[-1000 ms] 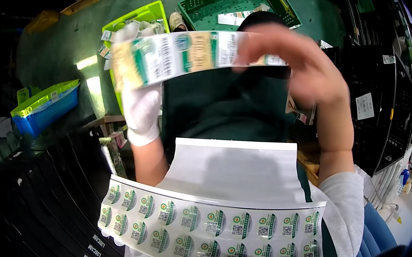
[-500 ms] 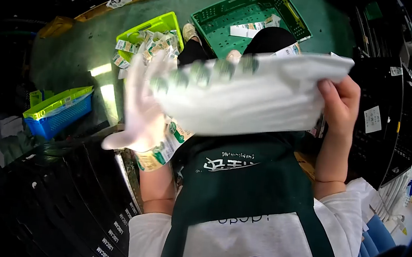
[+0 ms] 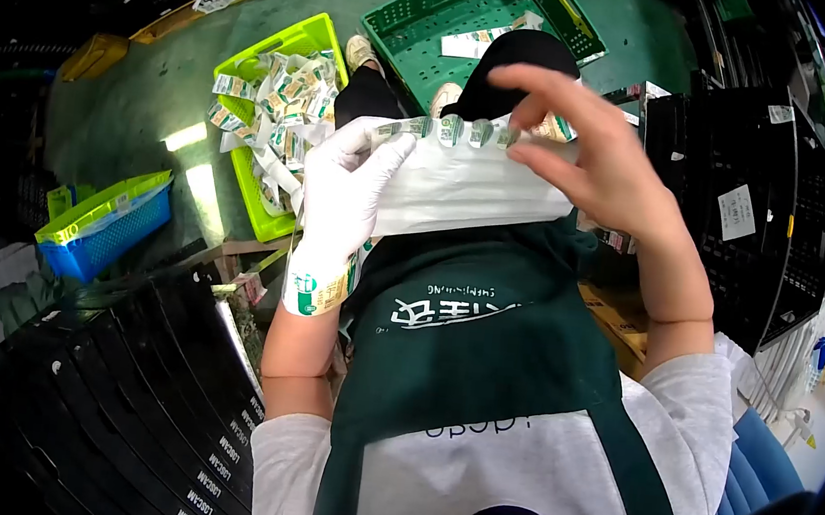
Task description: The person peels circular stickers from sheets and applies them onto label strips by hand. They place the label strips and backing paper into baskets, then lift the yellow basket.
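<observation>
Sheet (image 3: 480,192) cd crease if L fingers (image 3: 390,160), pinching it, slip, or R fingers (image 3: 551,167), spread w/ no visible hold, snag nearby stickers (image 3: 451,131).

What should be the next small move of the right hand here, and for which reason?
Probably the bare right hand should carefully pinch the rightmost visible sticker and try peeling it: its fingertips are right at that sticker, though contact is unclear, while the gloved left hand grips the white sheet near its other end, which should steady it.
</observation>
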The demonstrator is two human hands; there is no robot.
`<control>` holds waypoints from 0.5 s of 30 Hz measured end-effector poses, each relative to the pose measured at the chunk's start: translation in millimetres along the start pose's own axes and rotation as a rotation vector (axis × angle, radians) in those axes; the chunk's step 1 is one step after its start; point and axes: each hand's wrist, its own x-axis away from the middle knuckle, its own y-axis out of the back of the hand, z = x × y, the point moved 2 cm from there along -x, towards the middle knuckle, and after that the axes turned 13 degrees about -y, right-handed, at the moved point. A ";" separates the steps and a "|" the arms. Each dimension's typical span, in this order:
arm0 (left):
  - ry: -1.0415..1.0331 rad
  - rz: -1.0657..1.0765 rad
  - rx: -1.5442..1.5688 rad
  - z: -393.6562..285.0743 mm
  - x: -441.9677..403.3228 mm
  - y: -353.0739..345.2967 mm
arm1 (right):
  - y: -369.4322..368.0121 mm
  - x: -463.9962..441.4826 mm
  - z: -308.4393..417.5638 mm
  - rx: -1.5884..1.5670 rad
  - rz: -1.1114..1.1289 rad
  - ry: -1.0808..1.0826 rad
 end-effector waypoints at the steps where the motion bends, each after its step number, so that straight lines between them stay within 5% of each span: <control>1: -0.004 0.008 -0.041 0.7 0.1 -0.1 | -6.0 -5.7 -2.8 -0.141 0.102 -0.083; 7: -0.011 0.010 -0.157 12.1 0.5 7.6 | -10.9 -15.4 -16.2 -0.212 0.215 -0.160; 15: 0.063 0.173 -0.157 16.1 -0.9 -2.3 | -42.3 -51.5 3.1 0.256 0.119 0.069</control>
